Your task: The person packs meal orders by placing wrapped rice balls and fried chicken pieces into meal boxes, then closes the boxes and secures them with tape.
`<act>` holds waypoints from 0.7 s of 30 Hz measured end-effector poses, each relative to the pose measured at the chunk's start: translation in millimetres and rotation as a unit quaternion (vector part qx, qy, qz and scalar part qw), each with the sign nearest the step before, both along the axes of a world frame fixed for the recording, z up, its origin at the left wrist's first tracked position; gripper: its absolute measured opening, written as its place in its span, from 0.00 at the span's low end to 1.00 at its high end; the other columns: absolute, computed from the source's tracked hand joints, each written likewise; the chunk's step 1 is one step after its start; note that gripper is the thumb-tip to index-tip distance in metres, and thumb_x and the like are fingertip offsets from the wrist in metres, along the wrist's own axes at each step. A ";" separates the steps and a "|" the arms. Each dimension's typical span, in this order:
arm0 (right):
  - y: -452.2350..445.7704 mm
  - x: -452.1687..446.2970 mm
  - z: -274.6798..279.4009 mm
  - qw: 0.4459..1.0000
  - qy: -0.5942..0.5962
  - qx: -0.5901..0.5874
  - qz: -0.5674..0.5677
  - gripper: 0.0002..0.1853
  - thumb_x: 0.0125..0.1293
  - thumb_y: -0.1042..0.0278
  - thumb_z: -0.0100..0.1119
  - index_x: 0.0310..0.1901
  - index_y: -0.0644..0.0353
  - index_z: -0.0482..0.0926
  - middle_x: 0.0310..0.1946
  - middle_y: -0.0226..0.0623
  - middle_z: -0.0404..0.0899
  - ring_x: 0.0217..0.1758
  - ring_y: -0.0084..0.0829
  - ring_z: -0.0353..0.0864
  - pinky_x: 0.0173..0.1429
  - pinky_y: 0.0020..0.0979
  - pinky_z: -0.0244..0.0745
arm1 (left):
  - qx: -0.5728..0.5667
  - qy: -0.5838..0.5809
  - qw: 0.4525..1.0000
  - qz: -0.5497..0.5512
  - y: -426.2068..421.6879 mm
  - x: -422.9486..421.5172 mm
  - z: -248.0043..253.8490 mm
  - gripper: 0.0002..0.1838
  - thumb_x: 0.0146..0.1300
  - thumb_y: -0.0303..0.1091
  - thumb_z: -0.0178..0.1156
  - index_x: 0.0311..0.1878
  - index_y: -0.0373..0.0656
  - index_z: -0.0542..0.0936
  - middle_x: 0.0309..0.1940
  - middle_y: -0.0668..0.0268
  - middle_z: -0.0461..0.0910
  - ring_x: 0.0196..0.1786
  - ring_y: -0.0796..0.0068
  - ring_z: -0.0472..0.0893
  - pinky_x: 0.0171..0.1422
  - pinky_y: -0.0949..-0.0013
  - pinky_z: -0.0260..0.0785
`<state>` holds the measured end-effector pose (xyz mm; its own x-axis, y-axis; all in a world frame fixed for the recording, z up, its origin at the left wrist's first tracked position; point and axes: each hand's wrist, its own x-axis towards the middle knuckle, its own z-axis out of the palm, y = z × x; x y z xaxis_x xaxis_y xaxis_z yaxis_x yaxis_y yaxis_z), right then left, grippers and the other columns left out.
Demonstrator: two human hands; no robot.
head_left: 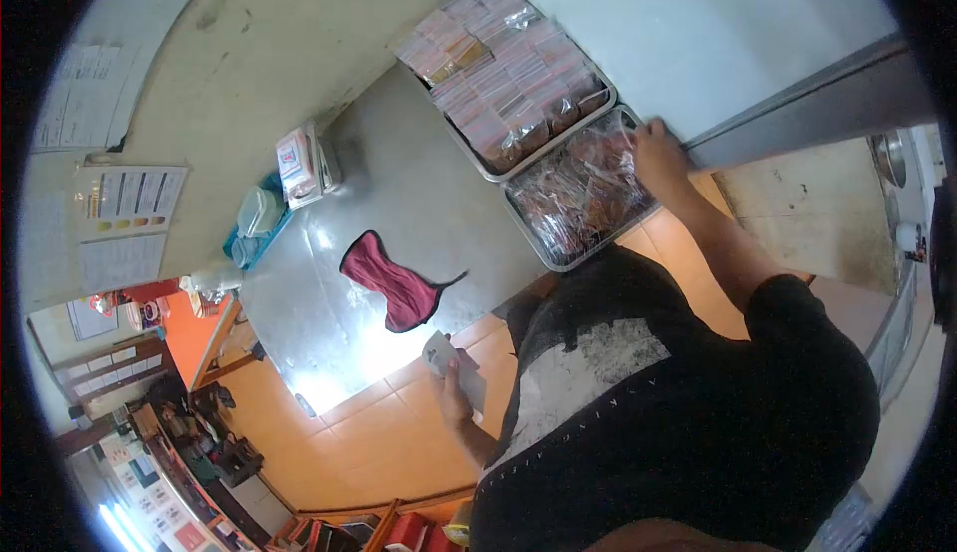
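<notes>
My left hand [455,391] is closed around a pale, flat object [440,355], like a card or a small stack of labels, just off the table's near edge. My right hand [658,158] reaches to the outer edge of a metal tray [558,265] full of clear plastic packets [578,193] with reddish-brown contents. Its fingers are bent at the packets; whether they pinch one is hard to make out. Beside it, a second tray [495,175] holds rows of packed clear bags [518,84]. A maroon cloth [394,278] with dark edging and a cord lies on the table.
The steel table [389,153] meets a wall on its far side. Along that wall sit a blue basket [271,221] with pale containers and a box with packets [302,165]. A large white panel [698,34] stands right behind the trays. Shelves [394,532] line the bottom.
</notes>
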<state>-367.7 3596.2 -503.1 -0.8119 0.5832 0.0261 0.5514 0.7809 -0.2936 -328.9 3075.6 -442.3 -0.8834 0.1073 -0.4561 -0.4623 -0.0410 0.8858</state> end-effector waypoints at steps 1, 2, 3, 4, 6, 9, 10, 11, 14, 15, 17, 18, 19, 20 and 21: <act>-2.4 0.8 12.2 1.000 0.000 0.021 0.000 0.13 0.65 0.69 0.63 0.49 0.62 0.77 0.45 0.54 0.78 0.46 0.57 0.82 0.47 0.53 0.79 | 0.006 0.000 1.000 0.017 0.3 0.0 1.7 0.32 0.69 0.44 0.63 0.71 0.36 0.69 0.39 0.64 0.79 0.39 0.71 0.80 0.44 0.67 0.73; -5.0 1.2 26.0 0.999 0.000 0.042 0.001 0.14 0.66 0.71 0.63 0.52 0.63 0.75 0.46 0.54 0.78 0.47 0.53 0.83 0.47 0.51 0.81 | 0.007 -0.002 1.000 0.022 -1.0 -0.2 5.5 0.32 0.69 0.44 0.63 0.71 0.36 0.69 0.39 0.64 0.79 0.39 0.71 0.80 0.44 0.67 0.73; -7.0 -0.3 41.7 0.999 -0.001 0.043 0.009 0.14 0.66 0.71 0.63 0.52 0.63 0.75 0.46 0.54 0.78 0.47 0.53 0.83 0.47 0.51 0.81 | 0.032 0.000 0.999 0.033 -3.5 0.1 10.1 0.34 0.69 0.46 0.63 0.72 0.38 0.67 0.40 0.64 0.79 0.39 0.71 0.79 0.45 0.66 0.73; -9.4 -4.7 59.9 0.986 0.057 -0.156 0.009 0.14 0.67 0.72 0.63 0.51 0.62 0.73 0.47 0.48 0.77 0.49 0.45 0.83 0.46 0.45 0.83 | 0.058 0.003 0.997 0.048 -7.0 2.0 12.0 0.35 0.69 0.47 0.62 0.73 0.40 0.66 0.41 0.64 0.78 0.40 0.71 0.78 0.46 0.65 0.73; -38.8 -22.9 101.8 0.786 0.186 -0.589 0.024 0.18 0.70 0.75 0.62 0.58 0.58 0.69 0.51 0.36 0.77 0.53 0.30 0.82 0.46 0.37 0.88 | 0.148 -0.009 0.983 0.113 -15.0 5.0 9.3 0.35 0.69 0.49 0.61 0.73 0.42 0.65 0.42 0.63 0.78 0.41 0.68 0.78 0.46 0.62 0.74; -110.7 -63.2 131.1 0.683 0.133 -0.715 0.076 0.27 0.69 0.74 0.65 0.67 0.57 0.67 0.57 0.37 0.77 0.55 0.34 0.82 0.50 0.39 0.87 | 0.327 0.020 0.925 0.193 -34.7 1.4 11.3 0.35 0.72 0.56 0.54 0.75 0.48 0.62 0.45 0.61 0.76 0.43 0.64 0.76 0.48 0.53 0.72; -140.8 -77.5 136.2 0.648 0.092 -0.750 0.097 0.29 0.68 0.75 0.66 0.68 0.59 0.68 0.55 0.37 0.79 0.53 0.33 0.83 0.51 0.39 0.87 | 0.375 0.039 0.902 0.208 -44.8 -1.3 12.0 0.35 0.72 0.58 0.52 0.75 0.49 0.63 0.46 0.60 0.75 0.43 0.63 0.75 0.48 0.51 0.71; -172.7 -87.6 136.4 0.634 0.060 -0.759 0.132 0.29 0.68 0.75 0.66 0.68 0.59 0.68 0.55 0.37 0.79 0.53 0.33 0.83 0.51 0.39 0.87 | 0.417 0.053 0.882 0.214 -56.2 -2.2 19.4 0.34 0.72 0.58 0.51 0.75 0.49 0.62 0.46 0.60 0.73 0.43 0.62 0.74 0.49 0.51 0.71; -285.7 -104.4 132.1 0.525 -0.102 -0.816 0.220 0.25 0.68 0.75 0.67 0.65 0.58 0.72 0.51 0.36 0.81 0.53 0.33 0.84 0.53 0.40 0.86 | 0.522 0.117 0.808 0.247 -105.4 10.5 37.0 0.35 0.73 0.58 0.50 0.77 0.53 0.59 0.48 0.60 0.71 0.45 0.62 0.73 0.52 0.50 0.71; -332.9 -106.7 133.6 0.517 -0.131 -0.815 0.226 0.22 0.68 0.74 0.67 0.62 0.57 0.74 0.50 0.35 0.81 0.52 0.32 0.84 0.52 0.39 0.86 | 0.542 0.140 0.788 0.257 -127.5 11.8 48.8 0.35 0.72 0.58 0.51 0.77 0.54 0.59 0.48 0.59 0.70 0.46 0.61 0.73 0.52 0.50 0.72; -417.8 -97.4 110.1 0.556 -0.194 -0.754 0.291 0.15 0.68 0.74 0.67 0.55 0.56 0.77 0.48 0.34 0.82 0.50 0.29 0.84 0.49 0.36 0.86 | 0.553 0.201 0.764 0.266 -171.6 30.8 66.9 0.36 0.72 0.58 0.52 0.78 0.55 0.58 0.51 0.57 0.70 0.48 0.61 0.74 0.53 0.50 0.73; -455.2 -94.3 76.2 0.593 -0.212 -0.691 0.354 0.13 0.68 0.74 0.67 0.51 0.56 0.77 0.47 0.34 0.82 0.48 0.27 0.83 0.48 0.34 0.85 | 0.542 0.231 0.763 0.265 -201.2 42.4 69.2 0.36 0.72 0.58 0.52 0.78 0.56 0.57 0.52 0.57 0.70 0.48 0.61 0.74 0.53 0.49 0.72; -485.5 -88.3 40.2 0.618 -0.246 -0.607 0.434 0.11 0.67 0.75 0.67 0.48 0.57 0.77 0.45 0.33 0.82 0.48 0.26 0.82 0.47 0.32 0.83 | 0.532 0.249 0.761 0.277 -228.5 57.3 75.4 0.37 0.72 0.59 0.52 0.78 0.56 0.57 0.51 0.57 0.70 0.49 0.60 0.74 0.53 0.48 0.72; -514.6 -82.3 5.3 0.636 -0.264 -0.515 0.510 0.10 0.66 0.75 0.68 0.45 0.58 0.76 0.43 0.32 0.82 0.47 0.25 0.81 0.45 0.31 0.82 | 0.520 0.273 0.754 0.295 -255.6 72.6 80.0 0.37 0.72 0.59 0.52 0.78 0.56 0.57 0.51 0.57 0.70 0.49 0.60 0.74 0.53 0.49 0.72; -506.4 -72.8 -48.4 0.642 -0.277 -0.450 0.555 0.10 0.66 0.75 0.68 0.44 0.59 0.76 0.41 0.32 0.82 0.47 0.25 0.80 0.47 0.32 0.81 | 0.505 0.288 0.753 0.309 -248.0 82.3 65.3 0.37 0.72 0.59 0.51 0.79 0.56 0.56 0.51 0.57 0.70 0.49 0.60 0.74 0.53 0.49 0.72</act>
